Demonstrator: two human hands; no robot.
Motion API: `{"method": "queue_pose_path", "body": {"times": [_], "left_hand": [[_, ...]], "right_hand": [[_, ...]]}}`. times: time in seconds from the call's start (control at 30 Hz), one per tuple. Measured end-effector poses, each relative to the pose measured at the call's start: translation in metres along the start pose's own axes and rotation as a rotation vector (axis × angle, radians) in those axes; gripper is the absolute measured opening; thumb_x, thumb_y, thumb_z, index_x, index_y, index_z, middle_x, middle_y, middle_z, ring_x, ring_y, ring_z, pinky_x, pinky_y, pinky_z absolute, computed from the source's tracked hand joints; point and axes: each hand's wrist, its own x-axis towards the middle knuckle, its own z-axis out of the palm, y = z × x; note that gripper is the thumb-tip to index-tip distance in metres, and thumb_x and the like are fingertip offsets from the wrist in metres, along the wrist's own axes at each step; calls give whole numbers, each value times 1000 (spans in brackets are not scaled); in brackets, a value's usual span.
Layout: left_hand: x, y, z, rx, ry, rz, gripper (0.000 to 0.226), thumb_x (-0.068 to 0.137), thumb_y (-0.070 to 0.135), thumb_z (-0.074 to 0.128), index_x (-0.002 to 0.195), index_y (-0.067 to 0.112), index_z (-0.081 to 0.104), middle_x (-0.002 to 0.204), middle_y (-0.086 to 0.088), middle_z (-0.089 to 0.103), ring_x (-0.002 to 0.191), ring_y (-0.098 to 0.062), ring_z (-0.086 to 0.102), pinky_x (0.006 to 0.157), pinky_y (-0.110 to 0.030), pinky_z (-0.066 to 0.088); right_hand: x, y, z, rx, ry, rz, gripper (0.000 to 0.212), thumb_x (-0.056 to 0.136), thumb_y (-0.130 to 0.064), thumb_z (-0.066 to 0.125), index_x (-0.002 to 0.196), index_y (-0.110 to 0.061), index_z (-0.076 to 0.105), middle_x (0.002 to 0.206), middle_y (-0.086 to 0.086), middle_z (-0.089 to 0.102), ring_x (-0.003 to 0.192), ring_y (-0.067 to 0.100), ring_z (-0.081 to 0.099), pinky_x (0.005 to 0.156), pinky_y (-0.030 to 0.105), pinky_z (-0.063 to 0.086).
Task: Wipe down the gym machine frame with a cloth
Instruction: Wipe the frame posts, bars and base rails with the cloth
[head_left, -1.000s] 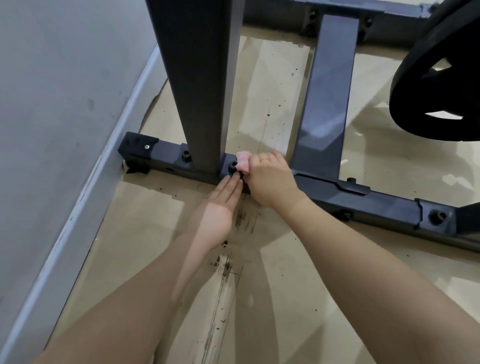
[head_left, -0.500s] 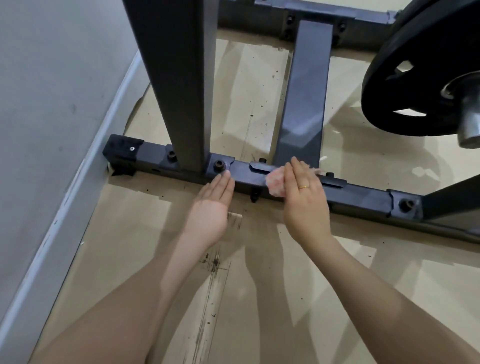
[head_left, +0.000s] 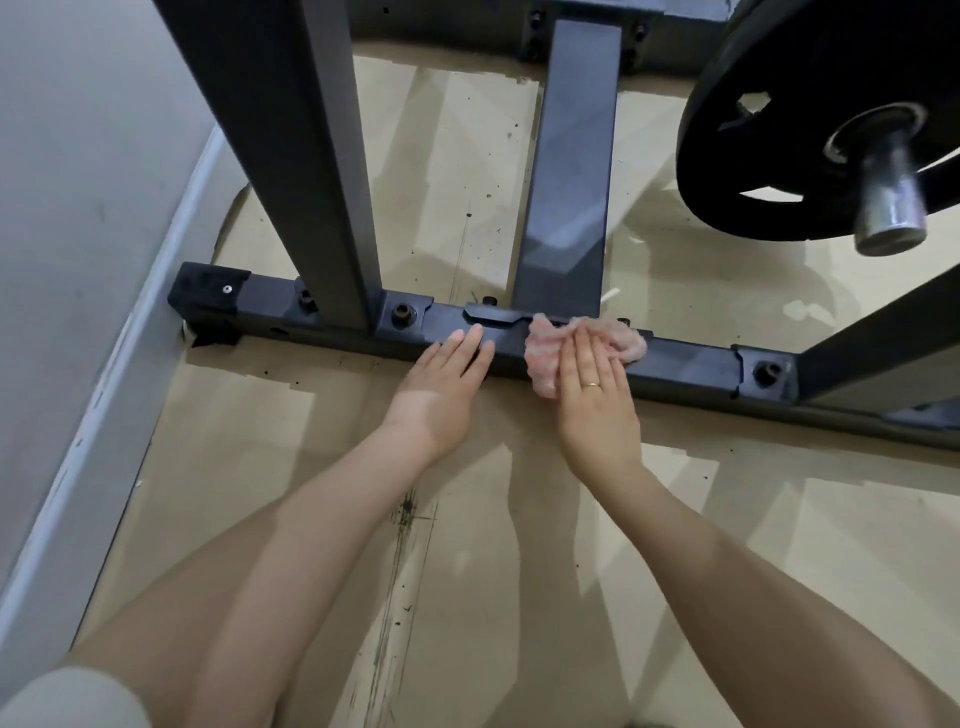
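Note:
The dark grey gym machine frame (head_left: 691, 364) has a low base bar running left to right across the floor. A pink cloth (head_left: 543, 353) lies bunched over that bar near the middle. My right hand (head_left: 592, 384) presses flat on the cloth with straight fingers; a ring shows on one finger. My left hand (head_left: 447, 379) rests with straight fingers on the bar just left of the cloth, holding nothing.
A thick upright post (head_left: 291, 156) rises from the bar at left. A cross brace (head_left: 569, 171) runs back from the bar. A black weight plate (head_left: 779, 130) on a steel sleeve (head_left: 888, 208) hangs at upper right. A grey wall (head_left: 78, 208) is at left. Cardboard (head_left: 467, 519) covers the floor.
My right hand has slid the cloth rightward along the base bar, from the bolt by the upright post to past the cross brace. My left hand has followed to the right along the bar.

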Motion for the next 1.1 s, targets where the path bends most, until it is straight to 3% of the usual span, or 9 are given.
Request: {"method": "queue_pose_path", "body": {"times": [0.1, 0.2, 0.4, 0.53, 0.6, 0.77, 0.93, 1.03, 1.1], "left_hand": [[1, 0, 0, -49, -3, -14, 74, 91, 4, 39, 150, 14, -5, 159, -2, -11, 146, -17, -9, 117, -30, -5], [1, -3, -6, -93, -25, -20, 77, 89, -1, 39, 150, 16, -5, 158, 2, -12, 146, -14, -9, 117, -29, -4], [-2, 11, 1, -114, 26, -61, 82, 85, 2, 43, 150, 12, -8, 158, -2, -15, 145, -18, -12, 117, -29, -2], [-1, 17, 4, -115, 27, -124, 82, 86, 4, 42, 150, 12, -9, 157, -3, -18, 145, -17, -14, 117, -29, -3], [-1, 19, 7, -60, 32, -137, 79, 88, 5, 39, 149, 11, -11, 157, -4, -19, 145, -18, -13, 117, -30, 3], [3, 39, 14, -50, 42, -267, 83, 88, 3, 41, 147, 10, -17, 155, -4, -25, 144, -19, -17, 110, -28, 24], [1, 43, 8, -73, 12, -307, 89, 84, -4, 42, 147, 12, -18, 155, -2, -26, 144, -18, -18, 115, -29, 18], [2, 49, 5, -82, 15, -340, 90, 83, -4, 44, 148, 12, -17, 155, -2, -25, 145, -17, -16, 116, -28, 12], [2, 50, 0, -90, 5, -345, 88, 84, -4, 44, 148, 12, -14, 156, -2, -22, 145, -17, -14, 116, -28, 9]], "right_hand": [[26, -32, 0, 95, -28, -142, 60, 89, -19, 21, 144, -1, 37, 151, 16, 34, 140, 28, 30, 114, 39, 15], [14, -7, 0, 17, -20, -148, 57, 86, -15, 32, 141, -1, 42, 147, 16, 41, 135, 27, 42, 116, 37, 23], [-25, 42, 4, -28, 65, 109, 59, 86, -4, 51, 143, 4, 36, 149, 20, 36, 138, 32, 37, 117, 37, 10], [-6, -12, 9, 30, 92, 25, 58, 87, -14, 33, 143, -2, 38, 150, 13, 36, 138, 25, 35, 114, 36, 11], [-2, -6, 7, 38, 58, -24, 59, 87, -15, 34, 144, -4, 34, 152, 9, 31, 140, 22, 29, 114, 35, 9], [-20, 54, 2, -7, 59, -37, 55, 85, -12, 37, 137, 1, 47, 143, 16, 46, 133, 30, 45, 113, 37, 18], [-51, 92, -4, -27, 58, 281, 61, 77, -4, 35, 136, 3, 46, 142, 21, 46, 130, 33, 48, 110, 38, 18], [-30, 66, -3, 86, 107, 200, 59, 76, 5, 45, 135, 7, 46, 140, 25, 47, 129, 39, 47, 109, 47, 32], [-23, 47, 0, 186, 92, 141, 65, 77, 8, 61, 139, 7, 41, 144, 26, 41, 136, 39, 37, 111, 48, 28]]}}
